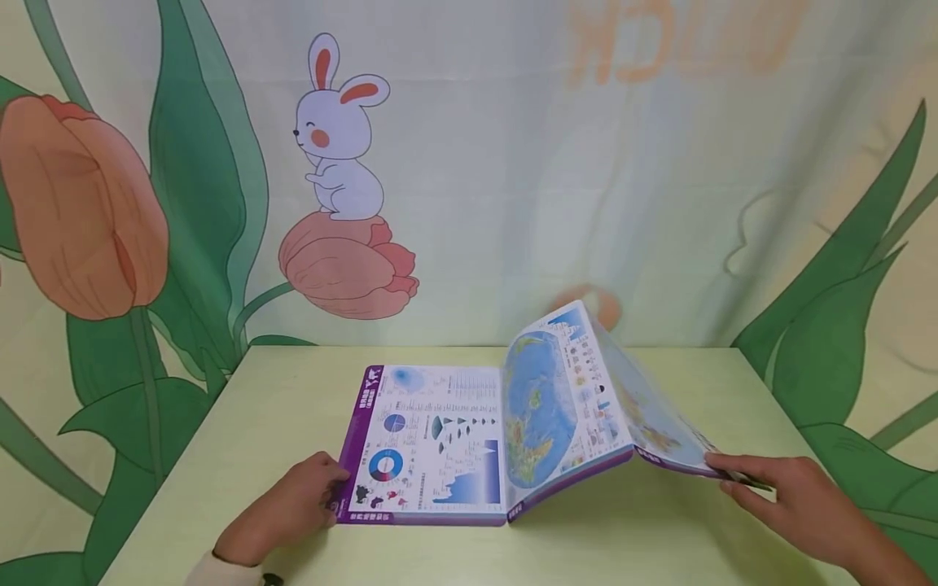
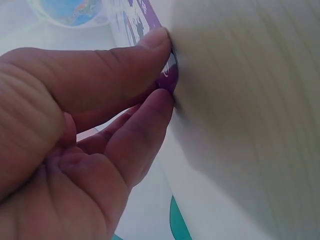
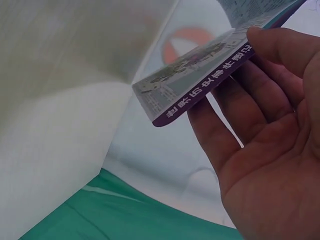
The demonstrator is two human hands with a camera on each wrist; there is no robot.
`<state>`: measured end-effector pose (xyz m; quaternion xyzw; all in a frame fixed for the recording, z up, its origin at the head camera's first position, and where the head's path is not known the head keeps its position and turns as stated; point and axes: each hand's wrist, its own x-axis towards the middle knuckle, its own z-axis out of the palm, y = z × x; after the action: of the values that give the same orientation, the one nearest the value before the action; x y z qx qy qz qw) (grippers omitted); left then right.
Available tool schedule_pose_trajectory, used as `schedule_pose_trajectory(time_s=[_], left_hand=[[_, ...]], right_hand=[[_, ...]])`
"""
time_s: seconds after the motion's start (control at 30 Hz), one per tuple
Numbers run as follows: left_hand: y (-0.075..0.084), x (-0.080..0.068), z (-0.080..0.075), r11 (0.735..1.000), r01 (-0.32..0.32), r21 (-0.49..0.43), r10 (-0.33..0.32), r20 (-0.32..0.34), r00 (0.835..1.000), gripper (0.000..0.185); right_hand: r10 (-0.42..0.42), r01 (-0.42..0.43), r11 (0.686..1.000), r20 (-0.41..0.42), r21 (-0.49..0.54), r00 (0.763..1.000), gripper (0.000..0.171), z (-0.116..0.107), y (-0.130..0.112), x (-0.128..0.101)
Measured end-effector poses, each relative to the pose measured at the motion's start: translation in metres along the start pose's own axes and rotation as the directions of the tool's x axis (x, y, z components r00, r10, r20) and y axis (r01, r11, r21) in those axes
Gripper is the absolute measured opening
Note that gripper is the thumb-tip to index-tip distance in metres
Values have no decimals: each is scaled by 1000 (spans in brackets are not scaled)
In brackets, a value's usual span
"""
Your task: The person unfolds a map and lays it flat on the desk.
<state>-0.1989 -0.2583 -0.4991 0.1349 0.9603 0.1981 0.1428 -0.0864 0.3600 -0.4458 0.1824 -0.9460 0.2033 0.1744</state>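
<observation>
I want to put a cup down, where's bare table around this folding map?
Bare table lies left of the folding map, above the left hand, and along the near edge between both hands. The right side is crowded: the right hand lifts the raised panels there.

A pale green desk [image 1: 293, 521] is set against a printed backdrop [image 1: 513, 163]. On the backdrop, a white rabbit [image 1: 340, 130] is shown seated on an orange tulip [image 1: 348, 268]; a larger tulip [image 1: 81, 207] and green leaves [image 1: 828, 358] are shown beside it.
</observation>
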Motion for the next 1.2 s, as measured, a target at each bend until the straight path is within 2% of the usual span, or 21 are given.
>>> schedule_pose_trajectory(time_s=[0.17,0.3,0.43,0.63,0.9,1.03,1.2], left_hand=[[-9,-1,-1,999,30,-22,-30,6,1000,51],[-17,-1,-2,998,50,-43,-50,10,999,53],[-24,-3,-6,997,60,-44,-60,9,998,53],[-36,-3,-12,997,70,-32,-69,7,998,52],[-46,-5,-13,996,82,-42,-82,1,997,52],[-46,-4,-13,996,75,-46,-75,-3,997,52],[-48,-4,-14,997,63,-52,-63,4,998,51]], right_hand=[[21,-22,997,-11,-67,1000,40,4,9,-10],[80,-77,991,28,-109,996,36,8,14,-19],[152,-140,984,102,-112,983,33,13,23,-26],[287,-256,955,246,-153,926,32,19,37,-33],[365,-303,928,361,-219,858,30,29,54,-40],[380,-310,921,365,-237,850,32,33,56,-43],[351,-269,924,323,-274,879,33,32,51,-43]])
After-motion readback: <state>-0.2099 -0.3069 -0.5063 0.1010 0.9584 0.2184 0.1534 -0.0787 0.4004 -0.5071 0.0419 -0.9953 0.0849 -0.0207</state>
